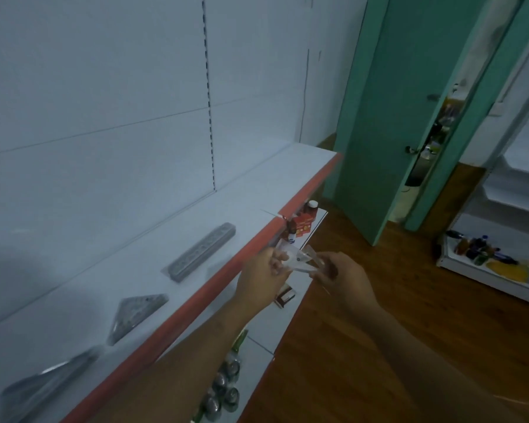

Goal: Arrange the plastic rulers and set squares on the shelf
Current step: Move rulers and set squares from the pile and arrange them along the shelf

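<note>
Clear plastic, in the form of a small bundle of transparent set squares (300, 260), sits between both hands just in front of the shelf's red front edge (214, 280), held in the air and not yet on the shelf. The left hand (261, 277) grips the bundle's left end, fingers curled round it with the fingertips (280, 261) showing on the near face. The right hand (341, 277) pinches the right end, thumb on top; how many pieces make up the bundle cannot be told (the frame is blurred at this spot). Both forearms reach in from the bottom of the view. On the white shelf (129, 261), to the left of the hands, three items lie flat in a row along its length: a long grey ruler pack (202, 251) nearest the hands, a triangular set square pack (136, 315) further left, and a second triangular pack (49, 383) at the lower left corner, well apart from each other. Behind them rises the white back panel (104, 102) with a slotted upright. Under the shelf, on a lower tier, stand a red box (303, 225) and a small bottle (311, 206), with a row of cans (223, 389) beneath the left forearm. Brown wooden floor (364, 331) spreads to the right, a green door (388, 117) stands beyond it, and a second white rack carrying mixed goods (495, 261) occupies the far right.
</note>
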Motion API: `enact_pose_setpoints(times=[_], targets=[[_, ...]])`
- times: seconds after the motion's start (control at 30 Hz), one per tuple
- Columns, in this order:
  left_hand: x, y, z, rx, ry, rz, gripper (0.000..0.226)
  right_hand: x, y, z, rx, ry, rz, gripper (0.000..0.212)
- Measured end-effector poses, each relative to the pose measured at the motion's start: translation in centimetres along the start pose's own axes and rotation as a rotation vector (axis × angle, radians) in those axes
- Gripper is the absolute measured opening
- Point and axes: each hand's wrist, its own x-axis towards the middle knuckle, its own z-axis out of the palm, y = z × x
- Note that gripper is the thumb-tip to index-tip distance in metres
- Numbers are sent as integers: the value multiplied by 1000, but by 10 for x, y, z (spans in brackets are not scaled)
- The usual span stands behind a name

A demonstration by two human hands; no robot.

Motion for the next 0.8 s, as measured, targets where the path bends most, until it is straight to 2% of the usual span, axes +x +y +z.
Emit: enact_pose_setpoints(times=[0.13, 0.23, 0.4, 0.57, 0.67, 0.8], targets=[[28, -5, -7, 22, 60, -40, 18, 48, 6, 13, -68, -25, -110, 46], [46, -11, -16, 20, 160, -73, 24, 84, 2, 24, -63, -16, -225, 39], [53, -28, -49, 181, 465, -175, 23, 140, -18, 52, 31, -104, -386, 41], [13, -52, -88, 361, 725, -373, 27, 166, -52, 98, 159, -219, -614, 38], [-25, -60, -106, 391, 899, -491, 28, 159, -84, 126, 192, -275, -746, 39], [-81, -62, -121, 387, 1044, -629, 27, 125, -120, 158, 237, -344, -888, 43]])
